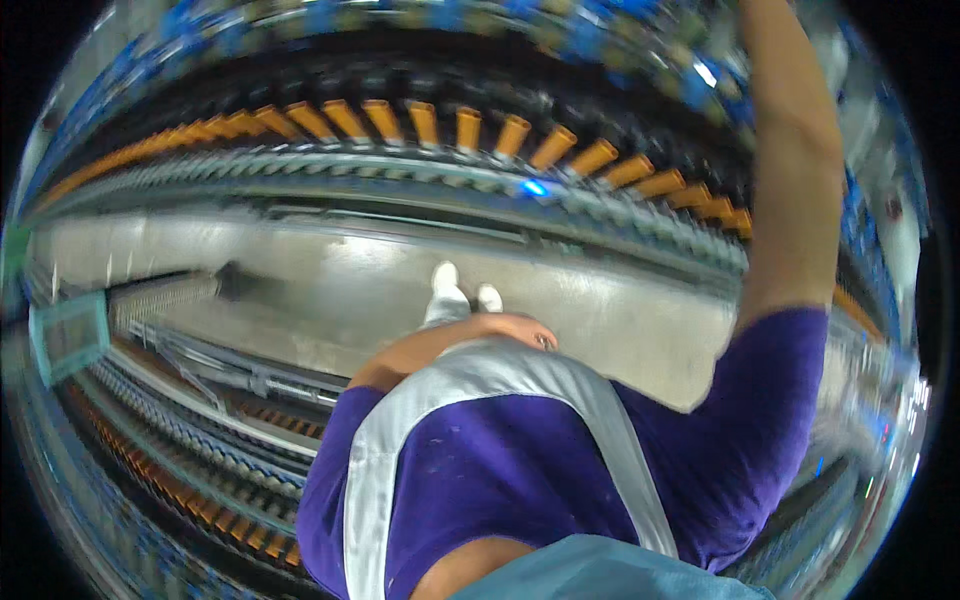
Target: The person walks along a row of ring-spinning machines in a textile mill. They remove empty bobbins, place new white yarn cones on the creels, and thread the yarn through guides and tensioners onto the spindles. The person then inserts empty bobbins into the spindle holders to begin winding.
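Tubes (468, 130), slim orange plastic-looking, line up L-R ahead, long axes across the row, nearer bare R forearm (795, 200), R hand out of view, fingers unknown, while L hand (520, 328) sits by silver-grey cloth apron (500, 368), grip unclear.

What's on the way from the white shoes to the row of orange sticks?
Grey floor first, then long metal rails just before the sticks, as the head view shows.
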The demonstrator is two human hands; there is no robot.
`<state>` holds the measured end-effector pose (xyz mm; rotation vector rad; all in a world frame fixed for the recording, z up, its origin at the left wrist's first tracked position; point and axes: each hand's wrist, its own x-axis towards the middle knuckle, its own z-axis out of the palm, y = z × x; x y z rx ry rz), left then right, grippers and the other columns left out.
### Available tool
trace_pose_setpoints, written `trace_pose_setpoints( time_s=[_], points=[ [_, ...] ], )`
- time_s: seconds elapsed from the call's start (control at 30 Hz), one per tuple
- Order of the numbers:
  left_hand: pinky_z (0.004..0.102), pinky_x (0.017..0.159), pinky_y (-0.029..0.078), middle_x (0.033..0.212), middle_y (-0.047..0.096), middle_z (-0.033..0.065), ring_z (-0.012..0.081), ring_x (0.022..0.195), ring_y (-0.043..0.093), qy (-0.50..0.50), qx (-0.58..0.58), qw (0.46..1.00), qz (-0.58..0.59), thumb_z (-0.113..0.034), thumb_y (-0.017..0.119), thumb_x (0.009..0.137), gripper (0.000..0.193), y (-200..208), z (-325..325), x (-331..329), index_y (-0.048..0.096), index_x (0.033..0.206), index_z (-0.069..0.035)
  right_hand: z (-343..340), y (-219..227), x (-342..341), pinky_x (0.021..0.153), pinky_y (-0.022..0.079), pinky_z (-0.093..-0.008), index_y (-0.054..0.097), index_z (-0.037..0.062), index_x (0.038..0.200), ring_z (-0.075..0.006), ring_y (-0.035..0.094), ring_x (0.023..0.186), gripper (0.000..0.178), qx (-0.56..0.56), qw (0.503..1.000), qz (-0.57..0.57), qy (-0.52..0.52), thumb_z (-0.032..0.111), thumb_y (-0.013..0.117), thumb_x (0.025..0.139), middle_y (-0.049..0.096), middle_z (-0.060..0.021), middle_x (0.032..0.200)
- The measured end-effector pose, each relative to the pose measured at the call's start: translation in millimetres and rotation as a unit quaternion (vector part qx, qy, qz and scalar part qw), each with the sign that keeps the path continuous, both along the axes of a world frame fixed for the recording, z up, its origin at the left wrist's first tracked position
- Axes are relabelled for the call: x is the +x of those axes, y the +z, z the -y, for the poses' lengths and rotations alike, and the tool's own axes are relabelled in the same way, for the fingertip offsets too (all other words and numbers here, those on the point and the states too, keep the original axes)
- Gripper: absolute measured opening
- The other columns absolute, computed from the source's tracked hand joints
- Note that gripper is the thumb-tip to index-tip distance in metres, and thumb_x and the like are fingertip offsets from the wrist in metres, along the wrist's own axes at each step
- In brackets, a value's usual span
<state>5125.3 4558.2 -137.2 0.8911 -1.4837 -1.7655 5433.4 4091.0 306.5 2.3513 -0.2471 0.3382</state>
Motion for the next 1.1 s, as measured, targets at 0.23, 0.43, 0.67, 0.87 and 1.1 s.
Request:
trace_pose_setpoints(
  time_s=[0.23,0.43,0.67,0.87,1.1],
  points=[
    [0.0477,0.064,0.049,0.089,0.067,0.0134,0.0328,0.084,0.065,0.185,-0.181,0.896,0.360,-0.027,0.061,0.080,0.022,0.8,-19.5,41.9,0.066,0.089,-0.008,79.3,-16.4,16.3,0.109,0.032,-0.0375,0.038,0.0006,0.141,-0.0313,0.043,0.131,0.047,0.437,0.866,0.195,0.147,0.016,0.044,0.097,0.044,-0.0167,0.143],
    [0.0497,0.062,0.048,0.079,0.065,0.0195,0.0396,0.075,0.063,0.290,-0.166,0.816,0.471,-0.027,0.058,0.082,0.025,79.9,-107.8,70.6,0.065,0.080,-0.003,-67.6,37.0,-104.5,0.094,0.046,-0.0351,0.059,0.0032,0.123,-0.0275,0.060,0.111,0.034,0.186,0.867,0.392,0.246,0.023,0.047,0.099,0.064,-0.0128,0.121],
    [0.0356,0.080,0.057,0.101,0.068,0.0143,0.0235,0.094,0.067,0.867,-0.089,0.444,-0.210,-0.020,0.061,0.093,0.020,191.4,-288.3,132.9,0.062,0.103,-0.002,-427.9,-100.8,-180.7,0.086,0.050,-0.0349,0.060,-0.0001,0.114,-0.0259,0.063,0.094,0.031,0.517,0.784,0.086,0.332,0.012,0.065,0.087,0.066,-0.0132,0.104],
    [0.0367,0.089,0.055,0.106,0.063,0.0111,0.0208,0.101,0.062,0.780,-0.146,0.326,-0.514,-0.025,0.057,0.096,0.028,151.3,-308.8,159.0,0.058,0.110,-0.001,-635.1,-255.2,-73.5,0.098,0.043,-0.0355,0.049,-0.0010,0.126,-0.0238,0.055,0.114,0.053,0.779,0.379,-0.271,0.419,0.007,0.072,0.079,0.059,-0.0131,0.122],
    [0.0355,0.088,0.049,0.106,0.064,0.0096,0.0189,0.101,0.060,0.863,-0.224,0.278,-0.357,-0.031,0.056,0.096,0.036,130.4,-504.8,222.9,0.055,0.119,-0.004,-801.1,-292.4,-24.5,0.068,0.051,-0.0361,0.055,0.0025,0.104,-0.0283,0.067,0.080,0.031,0.638,0.555,-0.279,0.454,0.017,0.065,0.079,0.063,-0.0205,0.088]
  ],
)
